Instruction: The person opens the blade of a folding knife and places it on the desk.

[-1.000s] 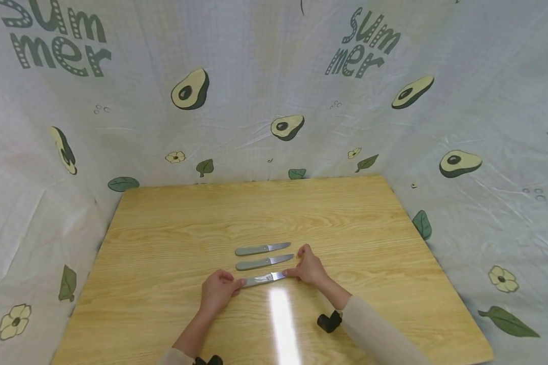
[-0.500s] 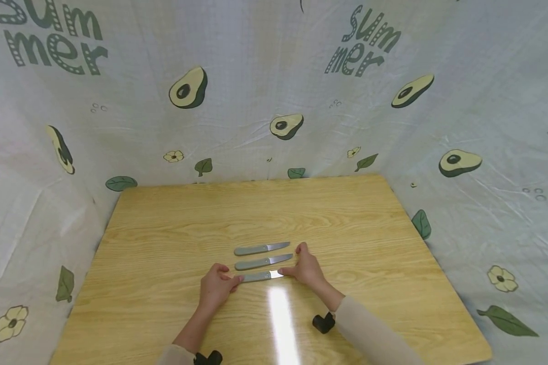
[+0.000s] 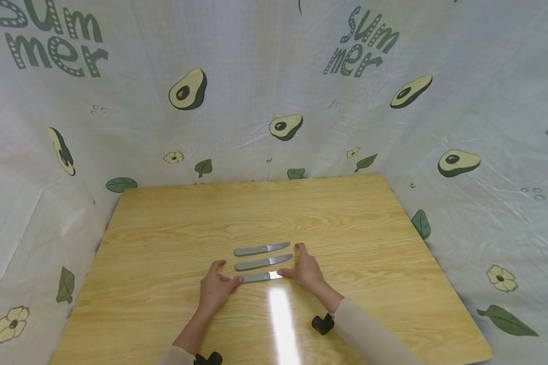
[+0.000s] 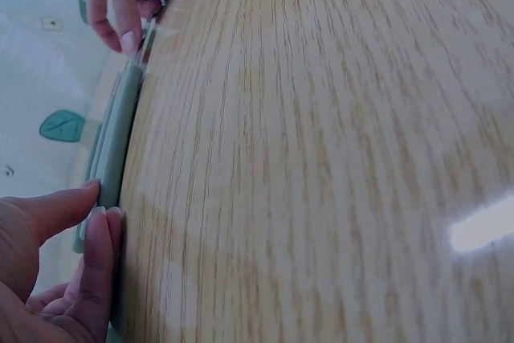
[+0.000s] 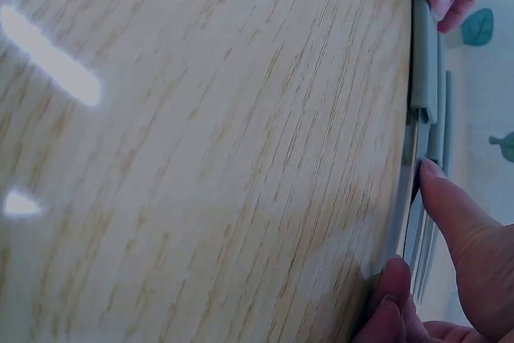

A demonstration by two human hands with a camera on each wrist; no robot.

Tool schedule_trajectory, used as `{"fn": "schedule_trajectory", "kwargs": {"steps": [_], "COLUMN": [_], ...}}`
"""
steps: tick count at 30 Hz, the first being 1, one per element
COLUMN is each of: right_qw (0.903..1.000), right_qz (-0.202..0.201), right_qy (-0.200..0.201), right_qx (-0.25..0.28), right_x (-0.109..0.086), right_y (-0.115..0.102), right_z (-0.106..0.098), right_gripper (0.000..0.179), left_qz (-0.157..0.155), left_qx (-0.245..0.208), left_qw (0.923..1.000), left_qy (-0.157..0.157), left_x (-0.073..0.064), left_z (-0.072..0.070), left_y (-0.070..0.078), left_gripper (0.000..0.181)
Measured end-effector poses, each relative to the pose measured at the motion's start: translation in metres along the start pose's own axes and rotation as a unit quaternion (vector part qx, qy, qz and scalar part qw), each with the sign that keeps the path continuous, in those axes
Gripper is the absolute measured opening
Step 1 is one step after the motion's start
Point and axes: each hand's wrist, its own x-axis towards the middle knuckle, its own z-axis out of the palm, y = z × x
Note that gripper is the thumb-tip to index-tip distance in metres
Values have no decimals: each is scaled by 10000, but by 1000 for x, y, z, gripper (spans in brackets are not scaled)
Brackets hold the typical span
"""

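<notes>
Three paring knives with grey-green handles and short steel blades lie in a row, blades to the right in the head view. My left hand pinches the handle end of the nearest paring knife between thumb and fingers. At its other end, my right hand holds the blade near the tip, thumb on the near side and covering the point. The left wrist view shows this handle close over the wood. Just beyond are the middle paring knife and the far paring knife, roughly parallel and untouched.
The wooden tabletop carries a bright light reflection in front of the knives. White cloth printed with avocados and leaves hangs along the back and both sides.
The nearest knife has shifted slightly away from me and levelled, its handle turning from shiny to matte in the head view. Both hands keep their hold.
</notes>
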Motion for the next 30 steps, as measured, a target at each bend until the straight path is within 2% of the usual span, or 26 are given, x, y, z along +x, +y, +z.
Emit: {"fn": "schedule_trajectory", "kwargs": {"steps": [13, 21, 30], "right_qw": [9999, 9997, 9999], "right_qz": [91, 119, 125], "right_qy": [40, 80, -58], "right_qx": [-113, -207, -8], "right_x": [-1, -1, 1], "right_y": [-2, -3, -4], "right_z": [1, 0, -10], "right_gripper": [101, 102, 104], "left_qz": [-115, -80, -104], "left_qx": [-12, -77, -271], "left_qw": [9999, 9999, 9995], "left_qy": [27, 8, -81], "left_x": [-1, -1, 1], "left_z": [1, 1, -10], "left_y": [0, 1, 0], "left_gripper": [74, 73, 70]}}
